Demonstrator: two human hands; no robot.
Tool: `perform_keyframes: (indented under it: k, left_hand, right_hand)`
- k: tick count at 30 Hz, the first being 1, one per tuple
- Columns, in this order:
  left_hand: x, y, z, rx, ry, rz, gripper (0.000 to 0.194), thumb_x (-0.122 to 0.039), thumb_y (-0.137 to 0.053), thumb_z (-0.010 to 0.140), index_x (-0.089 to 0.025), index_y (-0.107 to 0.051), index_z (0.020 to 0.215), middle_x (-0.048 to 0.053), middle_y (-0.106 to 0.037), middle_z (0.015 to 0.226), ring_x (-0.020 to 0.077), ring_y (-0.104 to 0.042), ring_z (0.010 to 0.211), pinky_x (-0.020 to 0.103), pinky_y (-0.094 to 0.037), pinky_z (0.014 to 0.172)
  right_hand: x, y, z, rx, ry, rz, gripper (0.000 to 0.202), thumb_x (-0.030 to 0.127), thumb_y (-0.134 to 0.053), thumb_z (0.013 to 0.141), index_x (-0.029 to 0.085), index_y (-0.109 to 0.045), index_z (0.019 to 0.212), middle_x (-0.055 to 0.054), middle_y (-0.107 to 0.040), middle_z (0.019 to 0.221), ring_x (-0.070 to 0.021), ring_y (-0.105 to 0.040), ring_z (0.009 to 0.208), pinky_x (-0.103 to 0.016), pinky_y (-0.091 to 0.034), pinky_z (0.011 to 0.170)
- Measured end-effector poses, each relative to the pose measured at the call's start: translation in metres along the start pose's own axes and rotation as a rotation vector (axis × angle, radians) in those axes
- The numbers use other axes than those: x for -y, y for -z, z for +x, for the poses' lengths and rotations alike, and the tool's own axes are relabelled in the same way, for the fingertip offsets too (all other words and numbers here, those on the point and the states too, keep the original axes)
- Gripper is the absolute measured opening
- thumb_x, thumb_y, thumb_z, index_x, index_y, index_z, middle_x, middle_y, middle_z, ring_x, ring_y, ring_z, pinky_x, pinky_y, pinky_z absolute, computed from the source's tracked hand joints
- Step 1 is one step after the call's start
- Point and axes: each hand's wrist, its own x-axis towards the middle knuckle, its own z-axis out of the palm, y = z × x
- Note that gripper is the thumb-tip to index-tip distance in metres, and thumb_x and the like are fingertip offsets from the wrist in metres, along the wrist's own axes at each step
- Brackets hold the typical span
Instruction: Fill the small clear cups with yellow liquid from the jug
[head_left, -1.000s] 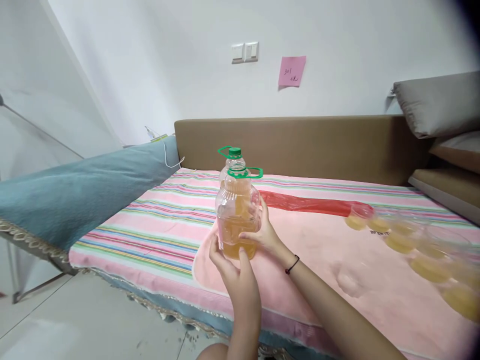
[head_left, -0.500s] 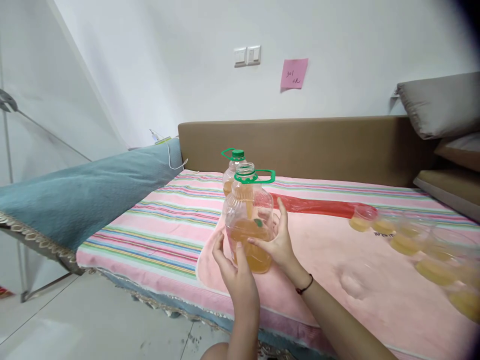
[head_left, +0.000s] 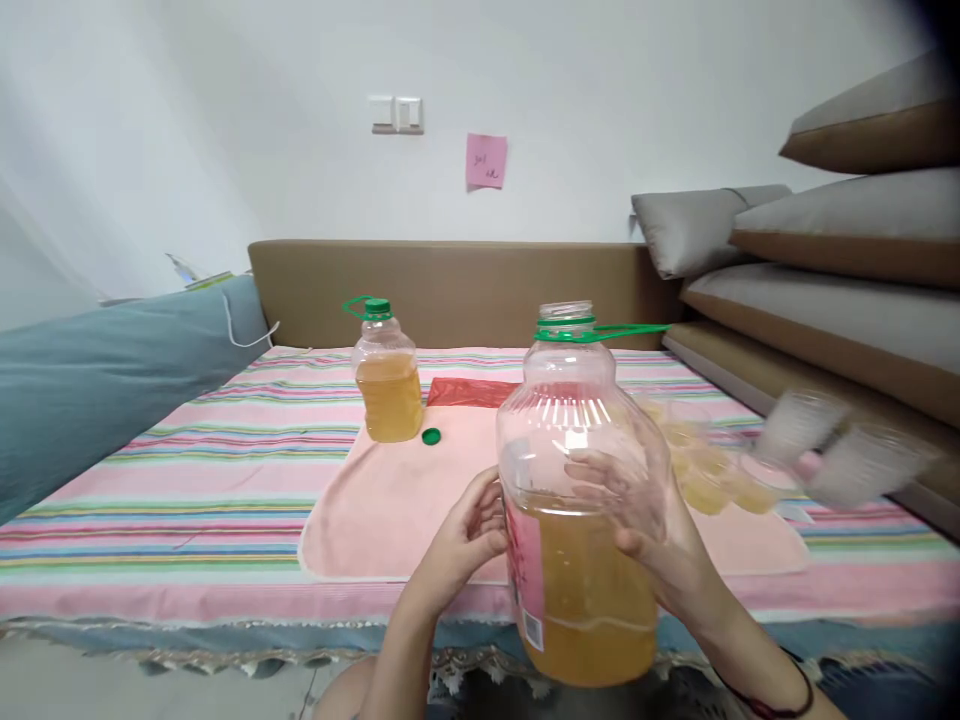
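Observation:
A large clear plastic jug [head_left: 592,590], uncapped and part full of amber liquid, is held upright between my two hands near the bed's front edge. My left hand [head_left: 469,535] curls against its labelled left side. From the right, my right hand [head_left: 675,550] presses on the jug's wall, some of its fingers showing through the clear plastic. A green handle [head_left: 630,329] sticks out rightward from the neck. Farther back, a second jug [head_left: 390,395] with a green cap on stands on the pink mat. Beside it lies a loose green cap [head_left: 431,437].
Several clear cups [head_left: 705,485] with yellow liquid stand on the mat at right, near blurred stacks of cups [head_left: 802,425]. A red plastic bag [head_left: 469,392] lies behind. Cushions [head_left: 840,300] are piled at the right; a brown headboard [head_left: 450,285] borders the wall.
The uncapped jug has come up off the mat and closer to me, in both hands. The view has turned right, bringing the cup stacks and cushions in; the loose cap now shows.

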Motion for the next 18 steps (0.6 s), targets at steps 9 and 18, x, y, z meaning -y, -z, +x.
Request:
perform_keyframes:
  k: [9,18]
  left_hand:
    - [0.027,-0.076,0.014,0.426,0.180,-0.180,0.128,-0.042,-0.094,0.037,-0.029,-0.028,0.147,0.012,-0.058,0.128,0.0337,-0.058,0.113,0.048,-0.042,0.100]
    - [0.047,-0.133,0.007,0.480,0.082,-0.196,0.112,-0.042,-0.094,0.025,-0.020,-0.045,0.123,0.013,-0.055,0.131,0.0376,-0.047,0.126,0.048,-0.033,0.108]
  right_hand:
    - [0.044,0.064,-0.075,-0.101,-0.274,0.029,0.115,0.064,-0.074,0.068,0.038,0.001,0.153,-0.008,-0.046,0.149,-0.0313,-0.045,0.135,-0.052,-0.032,0.113]
    - [0.038,0.113,-0.123,-0.126,-0.509,0.019,0.103,0.068,-0.064,0.072,0.038,-0.009,0.154,0.000,-0.037,0.155,-0.0320,-0.030,0.143,-0.047,-0.029,0.117]
